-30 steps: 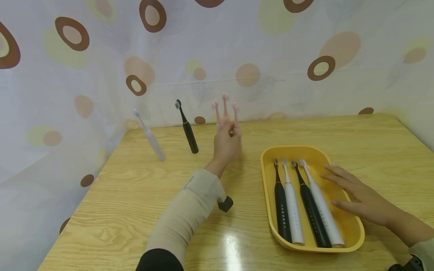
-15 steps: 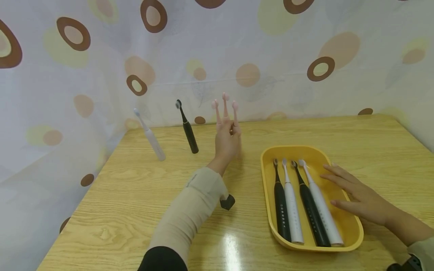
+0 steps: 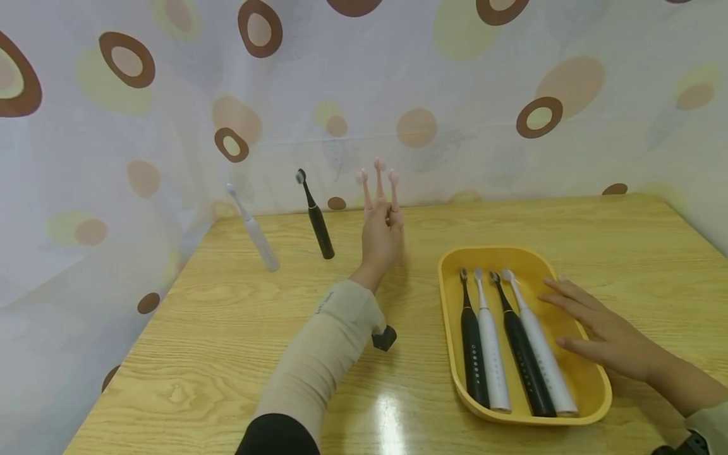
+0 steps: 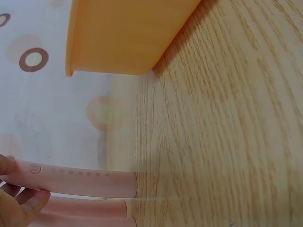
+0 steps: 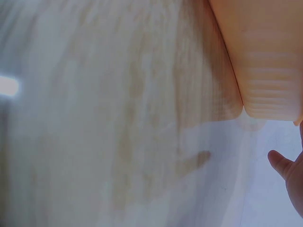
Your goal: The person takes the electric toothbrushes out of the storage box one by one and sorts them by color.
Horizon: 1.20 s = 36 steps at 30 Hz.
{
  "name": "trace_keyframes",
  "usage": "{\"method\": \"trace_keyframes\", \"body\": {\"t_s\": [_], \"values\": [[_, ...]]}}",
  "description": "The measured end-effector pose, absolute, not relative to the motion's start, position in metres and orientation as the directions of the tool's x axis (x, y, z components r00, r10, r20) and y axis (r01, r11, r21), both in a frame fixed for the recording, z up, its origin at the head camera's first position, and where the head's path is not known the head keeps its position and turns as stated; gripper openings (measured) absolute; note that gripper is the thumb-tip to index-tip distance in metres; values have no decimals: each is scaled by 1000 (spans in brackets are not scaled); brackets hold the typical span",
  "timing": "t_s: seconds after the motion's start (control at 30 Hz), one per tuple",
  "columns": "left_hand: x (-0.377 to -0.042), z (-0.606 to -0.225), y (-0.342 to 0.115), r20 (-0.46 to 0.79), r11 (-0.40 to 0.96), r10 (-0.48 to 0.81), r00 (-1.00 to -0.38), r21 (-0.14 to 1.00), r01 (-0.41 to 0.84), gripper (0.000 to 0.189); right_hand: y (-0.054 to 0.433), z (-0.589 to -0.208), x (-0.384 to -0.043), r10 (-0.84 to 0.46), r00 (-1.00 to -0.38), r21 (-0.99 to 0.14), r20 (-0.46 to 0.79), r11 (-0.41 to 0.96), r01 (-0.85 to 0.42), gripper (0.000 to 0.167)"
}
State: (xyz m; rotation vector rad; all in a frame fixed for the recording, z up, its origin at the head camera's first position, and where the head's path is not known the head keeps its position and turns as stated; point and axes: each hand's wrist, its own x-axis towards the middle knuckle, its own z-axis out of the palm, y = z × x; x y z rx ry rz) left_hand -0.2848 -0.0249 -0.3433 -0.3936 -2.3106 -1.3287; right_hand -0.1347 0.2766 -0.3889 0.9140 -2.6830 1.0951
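Note:
At the back of the table my left hand (image 3: 380, 243) pinches the handle of a pink electric toothbrush (image 4: 85, 183), its button row showing in the left wrist view. The brush is upright, its lower end at the tabletop. Two more pink electric toothbrushes (image 4: 85, 208) stand close beside it; in the head view their handles are mostly behind the hand, with the heads above it. My right hand (image 3: 614, 338), fingers spread, hovers at the right rim of a yellow tray (image 3: 594, 388); whether it touches is unclear. Inside lie several black and white electric toothbrushes (image 3: 493, 360).
Left of the pink group, a black electric toothbrush (image 3: 320, 230) and a white electric toothbrush (image 3: 258, 240) stand upright on the wooden table (image 3: 227, 354). A patterned curtain (image 3: 466, 95) hangs behind the table's back edge and along the left side.
My left hand has shifted very slightly to the right with the pink toothbrush. My right hand and the tray stay essentially where they were.

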Motion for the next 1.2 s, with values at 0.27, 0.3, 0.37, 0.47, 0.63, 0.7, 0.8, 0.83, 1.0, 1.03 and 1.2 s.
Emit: {"method": "trace_keyframes", "body": {"t_s": [0.27,0.3,0.37,0.47,0.63,0.7,0.8,0.83,1.0,1.03,1.2], "values": [[-286,-343,-25,512,498,19,-858,739,453,8,277,-389,-136,-493,-810,-579,317,576,-577,60],[-286,-344,-25,513,499,19,-858,739,453,8,277,-389,-136,-494,-810,-578,317,576,-578,60],[-286,-344,-25,508,495,16,-861,744,448,8,277,-389,-136,-495,-809,-582,317,572,-578,59],[-284,-343,-26,500,492,10,-866,752,440,8,277,-389,-136,-497,-808,-588,316,566,-578,58],[-283,-341,-26,488,470,-5,-873,772,429,8,277,-389,-137,-496,-809,-596,315,560,-576,58],[-284,-339,-26,478,452,-13,-878,786,421,9,277,-389,-137,-495,-809,-596,316,560,-576,59],[-285,-338,-26,459,462,-25,-888,793,397,9,277,-389,-136,-495,-809,-593,317,562,-576,59],[-285,-337,-26,450,464,-26,-892,796,389,9,277,-389,-136,-495,-809,-594,317,561,-577,59],[-284,-334,-26,407,474,-30,-913,810,346,10,277,-389,-136,-496,-807,-595,320,558,-578,58],[-284,-333,-26,399,467,-31,-916,816,340,12,277,-389,-136,-496,-808,-594,319,559,-578,58],[-281,-331,-25,362,432,-28,-932,845,315,23,277,-390,-136,-491,-813,-605,313,557,-569,58]]}}
